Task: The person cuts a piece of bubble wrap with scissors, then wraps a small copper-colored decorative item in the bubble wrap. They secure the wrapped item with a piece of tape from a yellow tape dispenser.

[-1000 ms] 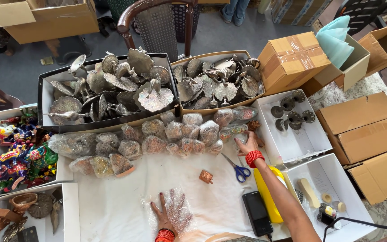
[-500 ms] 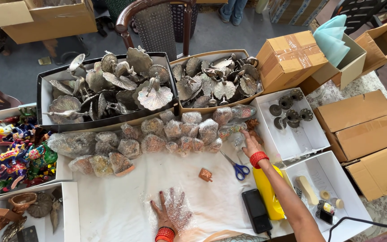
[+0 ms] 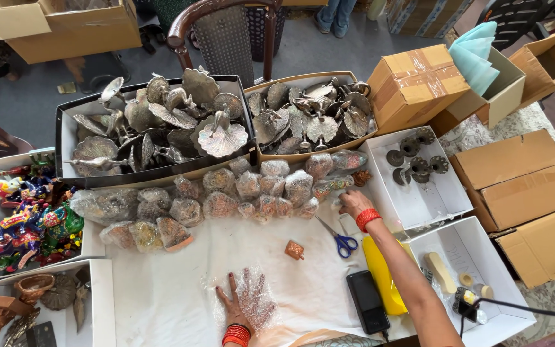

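My left hand [image 3: 234, 307] lies flat, fingers spread, on a sheet of bubble wrap [image 3: 257, 299] on the white table cover. My right hand [image 3: 353, 202] reaches forward to the right end of a row of bubble-wrapped pieces [image 3: 252, 189] and touches one of them; whether it grips is not clear. A small copper-coloured figurine [image 3: 295, 249] stands unwrapped between my hands. Blue-handled scissors [image 3: 340, 240] lie just beside my right wrist, which wears a red bangle.
Two trays of silver metal peacock figures [image 3: 162, 125] [image 3: 313, 115] stand at the back. White boxes hold dark metal stands [image 3: 414, 160], colourful toy figures [image 3: 30, 222] and brown ornaments [image 3: 20, 302]. A black phone [image 3: 367, 301], a yellow object [image 3: 380, 273] and cardboard boxes [image 3: 515, 186] lie right.
My right hand has shifted slightly left along the row of wrapped pieces. My left hand stays flat on the bubble wrap.
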